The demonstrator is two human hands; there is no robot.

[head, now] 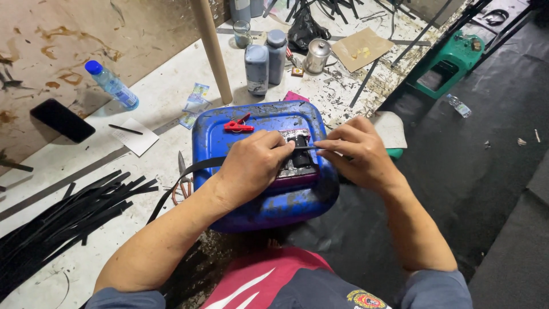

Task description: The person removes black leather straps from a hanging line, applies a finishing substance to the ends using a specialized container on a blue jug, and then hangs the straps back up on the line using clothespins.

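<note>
Strip of thin black material [304,147] runs between our two hands, stretched level over a small dark tray [297,166] with a purplish rim that sits on top of a blue plastic canister [260,123] lying on its side in front of us. Our left hand [251,166] is curled over the near-left part of the tray, fingers pinching one end of the strip; our right hand [357,153] pinches the other end between thumb and forefinger. What the tray holds looks black and glossy, though we cannot tell what it is. A red clamp [238,125] lies on the canister's top, and a longer black strap [183,177] trails off its left edge. Beyond the canister stand two grey bottles [266,66] with caps on, a small metal can [317,55] and a glass [242,33]; their contents are hidden. A clear water bottle with a blue cap [112,84] lies to the left, near a black phone [62,119], and a heap of cut black strips [63,217] covers the floor at lower left.
</note>
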